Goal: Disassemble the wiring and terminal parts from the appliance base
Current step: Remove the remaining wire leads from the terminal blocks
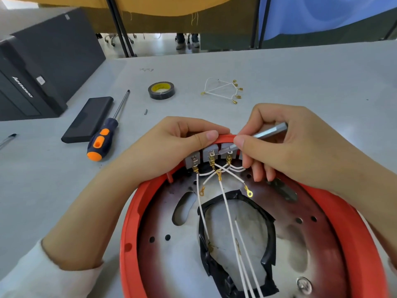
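Off to the left of your left hand (171, 147), the orange-and-navy screwdriver (105, 134) lies idle on the grey bench (300, 78), well apart from the work. That left hand grips the far rim of the round red plastic appliance base (129, 222), thumb curled over the edge just above the row of grey terminal blocks (209, 155); keep that pressure firm so the base cannot rock as you pry. Below your fingers, the white wires with brass crimp terminals (219, 175) fan toward you across the dark metal plate (290, 222); let them hang slack and lever at the brass, not the wire. Your right hand (290, 147) pinches a slim silver metal tool (268, 131), its tip resting at a terminal between the two hands. Work it gently and shallowly, as a slip would likely jab your left thumb. A removed white wire bundle (223, 91) lies beyond your right hand.
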Demonstrator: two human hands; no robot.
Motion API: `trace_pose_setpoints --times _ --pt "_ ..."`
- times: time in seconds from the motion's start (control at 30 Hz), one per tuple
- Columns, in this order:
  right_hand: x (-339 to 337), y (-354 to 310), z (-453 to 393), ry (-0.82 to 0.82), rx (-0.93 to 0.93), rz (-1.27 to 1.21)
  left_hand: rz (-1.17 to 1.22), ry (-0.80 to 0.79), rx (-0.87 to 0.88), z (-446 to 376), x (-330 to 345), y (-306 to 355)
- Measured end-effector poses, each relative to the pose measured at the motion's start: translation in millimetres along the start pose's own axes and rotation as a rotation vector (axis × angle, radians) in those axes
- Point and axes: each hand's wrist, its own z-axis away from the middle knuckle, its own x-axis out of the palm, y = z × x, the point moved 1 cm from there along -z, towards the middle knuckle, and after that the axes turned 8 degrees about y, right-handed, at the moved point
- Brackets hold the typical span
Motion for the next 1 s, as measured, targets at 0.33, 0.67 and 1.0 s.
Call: trace_pose_setpoints --times 0.33,0.67,1.0 --pt "1.3 -0.3 -1.7 -0.004 -0.003 -0.007 -0.014 -0.008 0.008 -1.3 -1.8 -1.1" --pt "3.1 -1.2 -4.6 -0.053 0.023 -0.048 -0.02 -0.006 0.013 -0.6 -0.8 1.0" --pt "5.3 1.4 -9.5 -0.043 0.055 -0.034 -0.023 -0.004 0.043 0.2 -1.0 1.5"
